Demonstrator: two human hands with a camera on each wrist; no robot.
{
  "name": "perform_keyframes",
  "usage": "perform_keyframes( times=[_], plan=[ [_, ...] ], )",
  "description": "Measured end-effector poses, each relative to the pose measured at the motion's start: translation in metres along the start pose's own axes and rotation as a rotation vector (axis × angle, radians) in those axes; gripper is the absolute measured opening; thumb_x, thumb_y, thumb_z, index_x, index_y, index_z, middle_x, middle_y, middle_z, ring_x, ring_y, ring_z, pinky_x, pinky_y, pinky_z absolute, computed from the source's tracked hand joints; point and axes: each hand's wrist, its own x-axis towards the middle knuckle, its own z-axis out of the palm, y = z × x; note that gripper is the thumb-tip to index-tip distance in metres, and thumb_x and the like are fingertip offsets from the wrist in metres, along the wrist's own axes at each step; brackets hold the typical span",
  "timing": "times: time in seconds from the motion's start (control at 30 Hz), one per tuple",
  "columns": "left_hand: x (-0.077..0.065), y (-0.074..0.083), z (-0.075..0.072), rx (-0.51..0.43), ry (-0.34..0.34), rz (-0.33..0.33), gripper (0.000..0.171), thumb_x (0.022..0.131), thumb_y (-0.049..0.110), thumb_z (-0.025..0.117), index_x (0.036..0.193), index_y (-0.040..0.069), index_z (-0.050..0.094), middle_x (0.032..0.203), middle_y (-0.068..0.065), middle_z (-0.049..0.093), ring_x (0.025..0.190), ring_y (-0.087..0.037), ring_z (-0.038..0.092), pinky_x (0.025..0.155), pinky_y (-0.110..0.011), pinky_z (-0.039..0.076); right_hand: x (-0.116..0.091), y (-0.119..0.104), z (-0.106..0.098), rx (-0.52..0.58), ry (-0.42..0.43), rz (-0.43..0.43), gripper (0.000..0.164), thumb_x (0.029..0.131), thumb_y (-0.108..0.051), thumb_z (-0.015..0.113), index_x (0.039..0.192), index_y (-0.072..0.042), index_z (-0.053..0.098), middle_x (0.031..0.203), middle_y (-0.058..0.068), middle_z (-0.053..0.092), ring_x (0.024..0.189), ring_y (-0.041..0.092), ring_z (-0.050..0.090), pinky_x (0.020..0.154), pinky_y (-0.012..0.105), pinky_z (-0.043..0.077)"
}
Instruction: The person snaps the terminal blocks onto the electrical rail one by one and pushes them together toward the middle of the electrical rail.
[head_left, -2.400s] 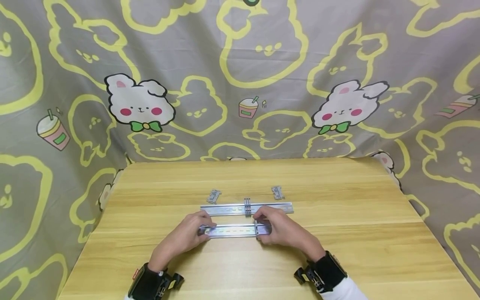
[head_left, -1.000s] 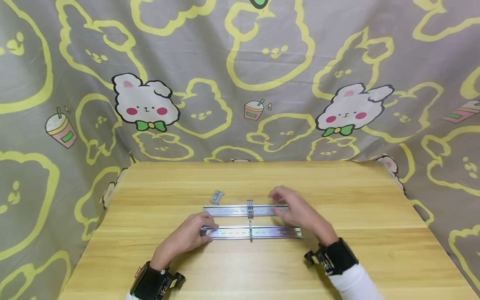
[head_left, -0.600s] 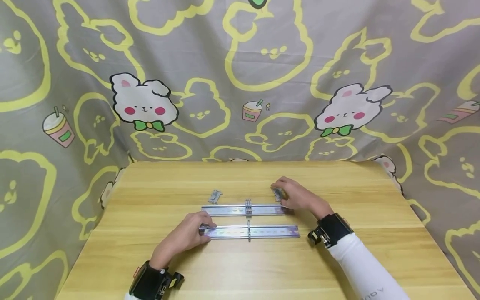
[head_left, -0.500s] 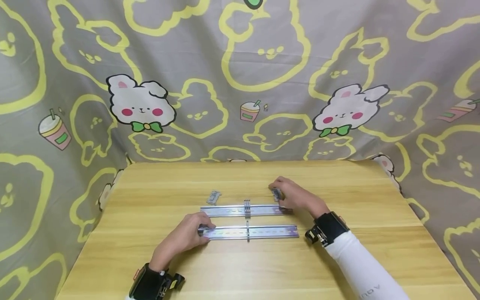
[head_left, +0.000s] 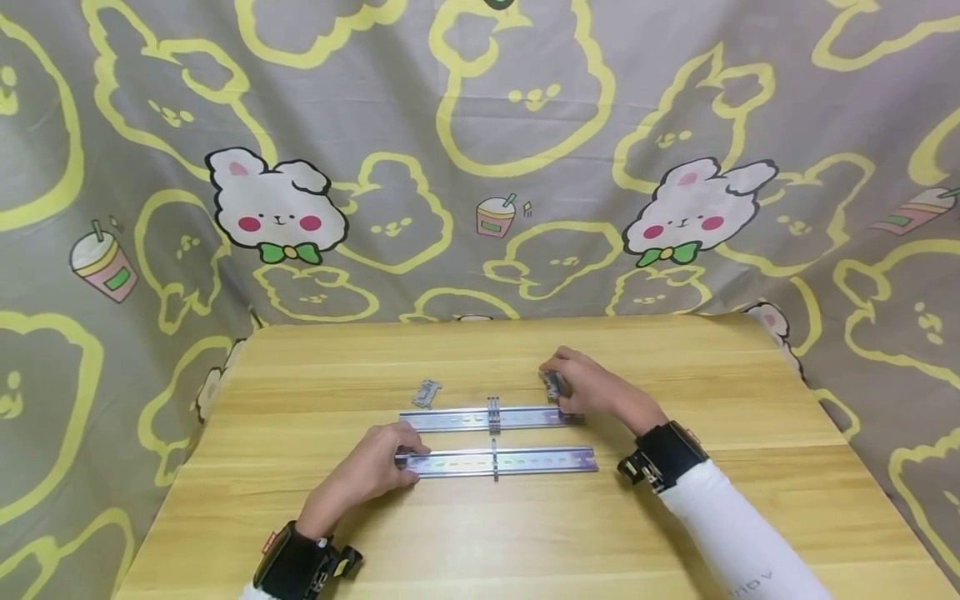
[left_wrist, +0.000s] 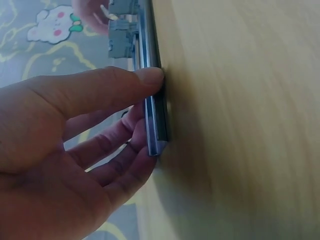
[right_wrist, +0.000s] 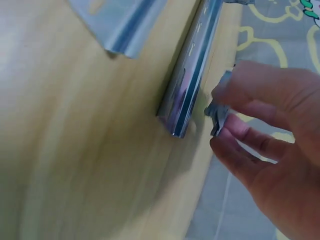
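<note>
The near DIN rail [head_left: 540,460] lies on the table with one thin grey terminal block [head_left: 495,460] standing across its middle. My left hand [head_left: 378,467] grips the left end of this rail, thumb [left_wrist: 150,77] on the near edge and fingers on the far one. My right hand [head_left: 592,387] pinches a loose grey terminal block [right_wrist: 218,110] between thumb and fingers, just beyond the right end of the far DIN rail [head_left: 442,420]. That far rail carries several terminal blocks [head_left: 493,415] side by side near its middle.
Another loose grey terminal block [head_left: 427,392] lies flat behind the left part of the far rail. Both rails run parallel on the wooden table [head_left: 480,542]. A patterned grey curtain [head_left: 420,100] hangs behind and along both sides.
My right hand has left the terminal block on the near rail, reached back and right, and taken hold of the loose block there. My left hand has kept its grip on the near rail.
</note>
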Motion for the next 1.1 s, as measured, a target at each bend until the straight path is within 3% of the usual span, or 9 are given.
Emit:
perform_keyframes(
  times=[0.3, 0.63, 1.1],
  plan=[
    [-0.001, 0.001, 0.001, 0.018, 0.010, 0.013, 0.033, 0.066, 0.003, 0.083, 0.099, 0.002, 0.076, 0.095, -0.004, 0.069, 0.089, -0.020, 0.064, 0.080, -0.038, 0.057, -0.046, -0.004, 0.002, 0.017, 0.084, -0.100, 0.053, 0.072, -0.010, 0.076, 0.122, 0.001, 0.060, 0.112, 0.007, 0.057, 0.098, 0.020, 0.059, 0.084, 0.036, 0.056],
    [-0.002, -0.001, 0.004, 0.026, 0.028, 0.016, 0.032, 0.066, 0.003, 0.084, 0.098, 0.002, 0.077, 0.093, -0.004, 0.069, 0.088, -0.020, 0.063, 0.080, -0.039, 0.057, -0.094, -0.004, 0.012, 0.144, 0.108, -0.092, 0.050, 0.068, -0.006, 0.080, 0.113, 0.000, 0.059, 0.112, 0.011, 0.063, 0.106, 0.026, 0.062, 0.090, 0.042, 0.054],
    [-0.002, -0.004, 0.004, 0.008, 0.026, 0.007, 0.033, 0.066, 0.003, 0.085, 0.098, 0.003, 0.077, 0.094, -0.003, 0.070, 0.090, -0.018, 0.063, 0.082, -0.039, 0.057, -0.115, 0.002, 0.023, 0.213, 0.136, -0.029, 0.048, 0.069, -0.006, 0.081, 0.111, -0.004, 0.059, 0.109, 0.005, 0.065, 0.106, 0.024, 0.064, 0.090, 0.040, 0.055]
  ],
)
